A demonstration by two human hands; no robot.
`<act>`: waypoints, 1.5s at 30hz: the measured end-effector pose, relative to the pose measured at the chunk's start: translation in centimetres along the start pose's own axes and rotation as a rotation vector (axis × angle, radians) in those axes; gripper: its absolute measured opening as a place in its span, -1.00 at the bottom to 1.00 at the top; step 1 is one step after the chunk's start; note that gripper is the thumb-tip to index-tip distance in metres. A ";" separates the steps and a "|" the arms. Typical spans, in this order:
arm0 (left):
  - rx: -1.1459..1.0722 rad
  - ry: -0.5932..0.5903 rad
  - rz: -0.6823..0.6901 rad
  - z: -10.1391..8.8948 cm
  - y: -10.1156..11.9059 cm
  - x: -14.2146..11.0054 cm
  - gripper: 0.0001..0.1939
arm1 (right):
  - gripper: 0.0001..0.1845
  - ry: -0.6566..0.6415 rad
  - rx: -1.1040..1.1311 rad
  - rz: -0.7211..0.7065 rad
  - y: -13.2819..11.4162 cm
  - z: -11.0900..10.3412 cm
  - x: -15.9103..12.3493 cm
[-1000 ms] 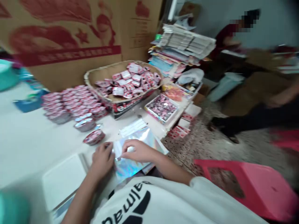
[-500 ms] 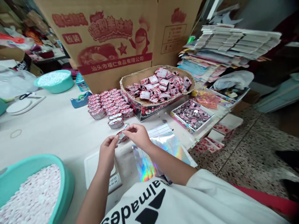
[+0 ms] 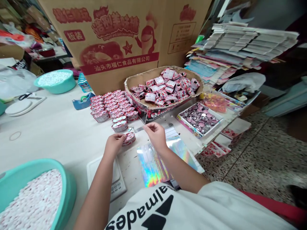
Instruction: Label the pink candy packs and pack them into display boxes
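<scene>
A small red-and-white printed oval box [image 3: 129,138] sits on the table. My left hand [image 3: 114,143] is closed at its left end, thumb and fingertips against it. To the right of the box, my right hand [image 3: 157,135] pinches a thin shiny strip [image 3: 139,129] that sticks out leftward from the fingertips. Beneath my right forearm lies a shiny rainbow-silver sheet [image 3: 153,166] with a white striped part at its far edge. Two similar oval boxes [image 3: 120,125] with silvery tops stand just beyond, in front of tight rows of many more [image 3: 112,103].
A cut-down carton [image 3: 144,116] full of printed boxes stands ahead, beside a tray of pinkish metal caps [image 3: 200,118]. A white scale [image 3: 118,188] and turquoise basin [image 3: 68,182] are at left. A large carton [image 3: 115,76] rises behind; stacked cardboard [image 3: 249,41] stands right.
My hands have gone from the rainbow sheet to the oval box, where they met half a second ago. Now my right hand has drawn away rightward with the strip. The view has swung right to left.
</scene>
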State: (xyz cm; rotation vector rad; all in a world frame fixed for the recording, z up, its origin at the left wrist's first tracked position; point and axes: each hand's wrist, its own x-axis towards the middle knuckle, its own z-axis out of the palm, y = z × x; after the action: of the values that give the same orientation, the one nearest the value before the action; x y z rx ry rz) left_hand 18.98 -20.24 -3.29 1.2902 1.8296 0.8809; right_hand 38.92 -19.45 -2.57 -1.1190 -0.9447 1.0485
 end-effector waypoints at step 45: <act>0.487 0.141 -0.029 -1.7 1.6 -1.7 -0.74 | -0.88 -0.171 -0.471 -0.013 4.7 5.0 0.0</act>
State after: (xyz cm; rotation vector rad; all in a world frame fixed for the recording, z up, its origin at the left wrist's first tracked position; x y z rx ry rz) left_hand 18.71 -21.67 -0.82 1.5149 2.2606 0.5346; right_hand 33.34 -17.75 -6.23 -1.4181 -1.3815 0.9456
